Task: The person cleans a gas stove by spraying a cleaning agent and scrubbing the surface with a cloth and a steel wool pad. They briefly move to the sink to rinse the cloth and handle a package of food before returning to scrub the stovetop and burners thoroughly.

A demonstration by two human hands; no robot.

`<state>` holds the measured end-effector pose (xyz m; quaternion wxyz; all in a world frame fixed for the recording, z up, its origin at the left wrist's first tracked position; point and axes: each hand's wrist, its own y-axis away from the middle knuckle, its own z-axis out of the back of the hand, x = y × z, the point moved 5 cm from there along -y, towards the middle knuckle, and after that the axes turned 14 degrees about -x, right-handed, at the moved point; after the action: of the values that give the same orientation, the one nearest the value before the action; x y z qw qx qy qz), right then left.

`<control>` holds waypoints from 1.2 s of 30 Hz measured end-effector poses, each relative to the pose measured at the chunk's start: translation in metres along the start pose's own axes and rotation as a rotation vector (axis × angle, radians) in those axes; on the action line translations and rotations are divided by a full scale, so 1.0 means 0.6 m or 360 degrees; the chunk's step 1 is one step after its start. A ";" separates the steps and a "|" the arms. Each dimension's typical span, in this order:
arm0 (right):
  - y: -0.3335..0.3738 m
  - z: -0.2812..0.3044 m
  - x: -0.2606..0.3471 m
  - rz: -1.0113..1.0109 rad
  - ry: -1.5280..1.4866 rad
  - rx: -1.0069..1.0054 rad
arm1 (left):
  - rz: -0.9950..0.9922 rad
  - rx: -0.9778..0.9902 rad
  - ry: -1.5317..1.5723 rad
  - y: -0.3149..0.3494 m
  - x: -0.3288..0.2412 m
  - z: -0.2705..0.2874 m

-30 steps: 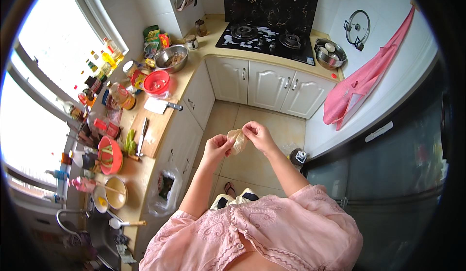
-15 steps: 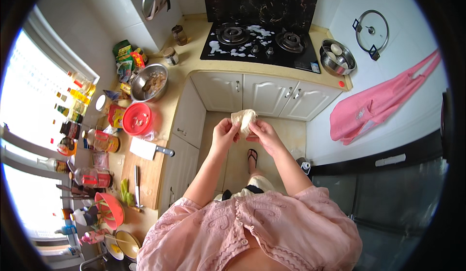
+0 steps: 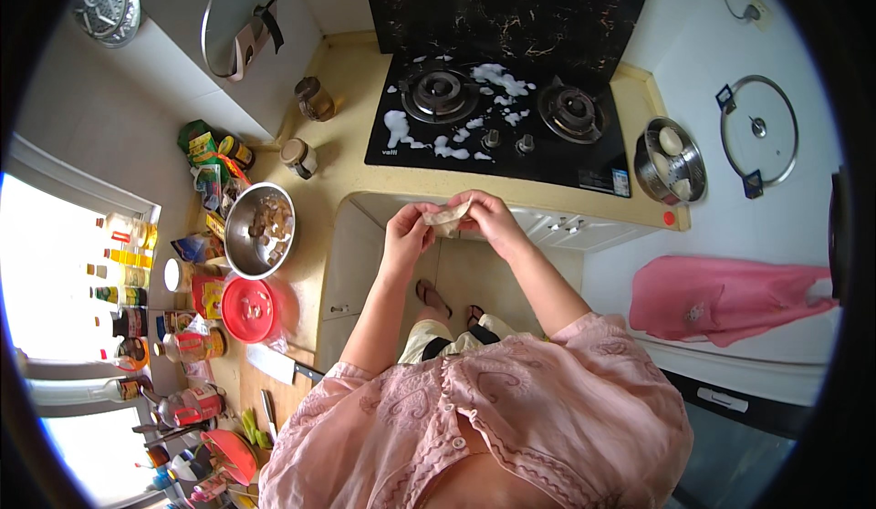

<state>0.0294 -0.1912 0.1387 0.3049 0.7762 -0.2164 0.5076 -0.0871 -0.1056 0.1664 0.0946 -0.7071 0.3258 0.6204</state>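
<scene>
Both my hands pinch a small cream-coloured cloth (image 3: 446, 216), held out at about counter height in front of the stove. My left hand (image 3: 408, 233) grips one end of it. At the other end, the fingers of my right hand (image 3: 486, 220) are closed on the fabric. Beyond them lies the black gas cooktop (image 3: 392, 126), with patches of white foam (image 3: 500, 77) around its left burner (image 3: 439, 95) and knobs. The right burner (image 3: 572, 110) has less foam near it.
On the right counter end stands a steel pot (image 3: 695, 181) with pale round pieces. To the left are a metal bowl (image 3: 239, 252) of food, a red bowl (image 3: 248, 310), a cleaver (image 3: 271, 364) on a cutting board, a knife (image 3: 268, 410) and several bottles. A pink apron (image 3: 721, 299) hangs at right.
I have come closer to the stove, and my view has shifted with me. The cloth, bunched upright before, now looks flatter and stretched between my hands.
</scene>
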 end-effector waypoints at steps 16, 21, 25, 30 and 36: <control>-0.427 -0.060 0.076 0.0548 0.0882 -0.0128 | -0.0156 -0.0154 -0.0179 -0.314 -0.044 0.097; -0.635 -0.080 0.143 0.1283 0.1525 -0.0427 | -0.0011 -0.0352 -0.0242 -0.343 -0.045 0.121; -0.758 -0.108 0.127 0.1630 0.1968 -0.0494 | 0.0098 -0.0427 -0.0277 -0.370 -0.022 0.122; -0.853 -0.122 0.066 0.1646 0.2238 -0.0324 | 0.0146 -0.0427 -0.0252 -0.417 0.004 0.106; -0.902 -0.120 0.001 0.1451 0.2507 0.0136 | 0.0136 -0.0389 -0.0262 -0.464 0.039 0.089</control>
<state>0.3318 0.2488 0.0235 0.1053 0.0549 -0.2124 0.9699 0.0309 0.1294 0.0579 0.0077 -0.6456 0.2687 0.7148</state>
